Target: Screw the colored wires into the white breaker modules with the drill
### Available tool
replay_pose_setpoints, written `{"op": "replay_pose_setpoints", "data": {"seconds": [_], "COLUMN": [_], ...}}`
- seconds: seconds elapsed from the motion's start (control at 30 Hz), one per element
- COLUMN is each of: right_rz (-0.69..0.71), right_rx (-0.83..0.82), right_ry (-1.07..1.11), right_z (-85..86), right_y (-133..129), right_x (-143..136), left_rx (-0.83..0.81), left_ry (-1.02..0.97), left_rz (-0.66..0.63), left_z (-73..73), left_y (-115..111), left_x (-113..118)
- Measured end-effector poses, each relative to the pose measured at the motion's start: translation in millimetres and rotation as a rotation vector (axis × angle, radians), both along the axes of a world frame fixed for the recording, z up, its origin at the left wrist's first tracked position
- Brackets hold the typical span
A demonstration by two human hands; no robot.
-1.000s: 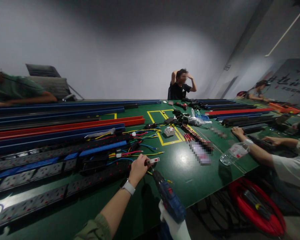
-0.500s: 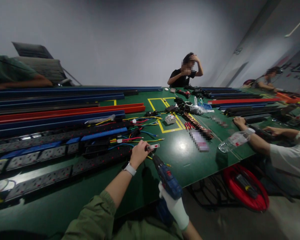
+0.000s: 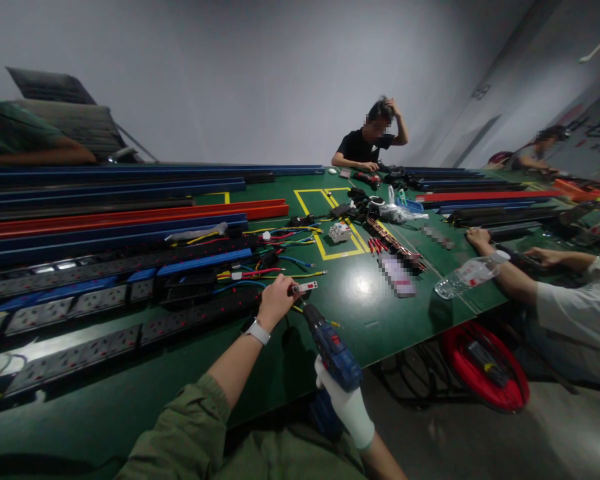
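My bare left hand (image 3: pixel 276 300), with a white watch (image 3: pixel 257 331) at the wrist, is closed on a small white circuit breaker (image 3: pixel 308 287) with a red patch. My right hand (image 3: pixel 347 407) wears a white glove and grips a blue cordless drill (image 3: pixel 336 353). The drill's nose points up and left at the breaker's near side; whether the bit touches it is too small to tell. Loose coloured wires (image 3: pixel 260 274) with metal ends lie just beyond my left hand. Black power strips (image 3: pixel 190 319) stretch away to the left.
Blue and orange-red rails (image 3: pixel 260 208) lie along the left of the green table (image 3: pixel 260 380). White breakers (image 3: pixel 340 232), copper strips (image 3: pixel 393 241) and red-handled screwdrivers (image 3: pixel 377 246) lie ahead. A plastic bottle (image 3: pixel 467 277) stands right, near a co-worker's arm (image 3: pixel 517 283). Another person (image 3: pixel 363 147) sits opposite.
The person opposite has lowered one hand from the face to the table. My hands keep the breaker and drill together in nearly the same place; the view has shifted slightly.
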State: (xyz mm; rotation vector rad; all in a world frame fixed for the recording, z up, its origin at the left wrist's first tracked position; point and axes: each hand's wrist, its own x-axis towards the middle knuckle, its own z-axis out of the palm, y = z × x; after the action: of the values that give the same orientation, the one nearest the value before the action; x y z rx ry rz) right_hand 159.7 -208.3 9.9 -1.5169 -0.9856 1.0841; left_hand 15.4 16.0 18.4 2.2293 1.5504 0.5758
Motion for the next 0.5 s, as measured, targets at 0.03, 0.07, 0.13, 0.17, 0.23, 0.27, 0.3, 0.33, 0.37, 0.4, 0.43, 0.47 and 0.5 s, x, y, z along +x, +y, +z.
{"op": "replay_pose_setpoints", "data": {"seconds": [0.03,0.07,0.13,0.17,0.23,0.27,0.3,0.33,0.37,0.4,0.43,0.47,0.5], "right_rz": [0.0,-0.001,-0.003,-0.004,-0.007,-0.011,-0.015,-0.017,-0.015,-0.013,-0.011,-0.014,-0.017], "right_rx": [-0.006,-0.011,-0.013,-0.01,-0.005,-0.008,-0.014,-0.023,-0.031,-0.037,-0.04,-0.041,-0.039], "right_ry": [0.004,0.007,0.011,0.011,0.011,0.011,0.012,0.014,0.017,0.02,0.025,0.029,0.031], "right_z": [-0.4,-0.9,-2.2,-2.7,-3.1,-2.5,-1.4,0.2,2.0,3.9,5.5,6.6,7.1], "right_y": [-0.1,-0.3,-0.7,-0.8,-0.5,-0.1,0.5,1.3,2.1,2.8,3.3,3.5,3.5], "right_x": [0.1,0.2,0.3,0.3,-0.1,-0.5,-0.9,-1.4,-1.9,-2.3,-2.6,-2.8,-2.9], "left_rx": [0.004,0.01,0.02,0.019,0.009,0.003,0.0,-0.001,0.0,0.0,0.002,0.004,0.008], "left_ry": [-0.003,-0.006,-0.01,-0.01,-0.007,-0.006,-0.005,-0.006,-0.007,-0.008,-0.009,-0.01,-0.011], "left_rz": [-0.001,-0.001,-0.003,-0.004,-0.003,-0.001,0.0,0.001,0.001,-0.001,-0.003,-0.004,-0.005], "left_z": [0.1,0.1,-0.1,-0.1,0.1,0.2,0.2,0.1,-0.1,-0.5,-1.1,-1.7,-2.3], "left_y": [0.0,-0.1,-0.1,-0.2,-0.4,-0.4,-0.4,-0.3,-0.1,0.1,0.3,0.6,0.8], "left_x": [0.1,0.2,0.3,0.4,0.3,0.2,0.1,0.0,-0.1,-0.2,-0.3,-0.4,-0.4]}}
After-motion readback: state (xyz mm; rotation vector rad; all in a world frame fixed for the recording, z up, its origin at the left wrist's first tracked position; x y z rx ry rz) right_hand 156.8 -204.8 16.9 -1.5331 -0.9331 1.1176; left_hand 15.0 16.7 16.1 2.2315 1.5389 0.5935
